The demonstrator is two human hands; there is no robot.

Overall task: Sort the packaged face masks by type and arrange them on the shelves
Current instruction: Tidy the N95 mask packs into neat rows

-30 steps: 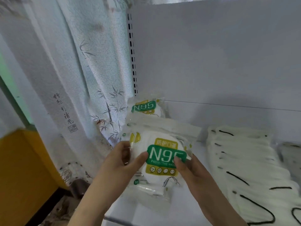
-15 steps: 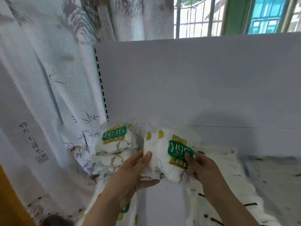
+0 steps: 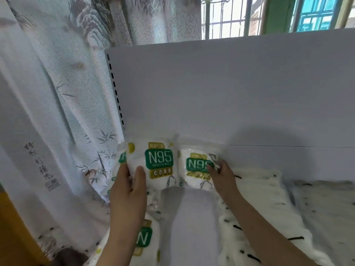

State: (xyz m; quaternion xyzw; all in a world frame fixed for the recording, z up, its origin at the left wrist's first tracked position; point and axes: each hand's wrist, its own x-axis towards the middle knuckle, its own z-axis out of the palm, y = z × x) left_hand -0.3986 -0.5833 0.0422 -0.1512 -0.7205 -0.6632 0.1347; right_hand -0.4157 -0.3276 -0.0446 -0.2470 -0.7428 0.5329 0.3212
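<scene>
Two white N95 mask packs with green labels stand side by side against the back panel of the white shelf (image 3: 192,217). My left hand (image 3: 128,191) grips the left N95 pack (image 3: 155,162) at its lower left, thumb on the front. My right hand (image 3: 222,175) holds the right N95 pack (image 3: 196,169) at its right edge, fingers over the label. Another N95 pack (image 3: 144,240) lies flat near the front, partly under my left forearm. To the right lies a row of white masks with black ear loops (image 3: 255,208) in clear wrappers.
A white back panel (image 3: 230,93) with a slotted upright (image 3: 115,93) rises behind the shelf. A pale curtain with bamboo print (image 3: 57,112) hangs on the left. A further pile of wrapped masks (image 3: 326,208) lies at far right. A barred window (image 3: 230,16) shows above.
The pack held in front of me has gone back onto the shelf, upright next to the other N95 pack. My left hand shifted to the left pack; the view tilted up.
</scene>
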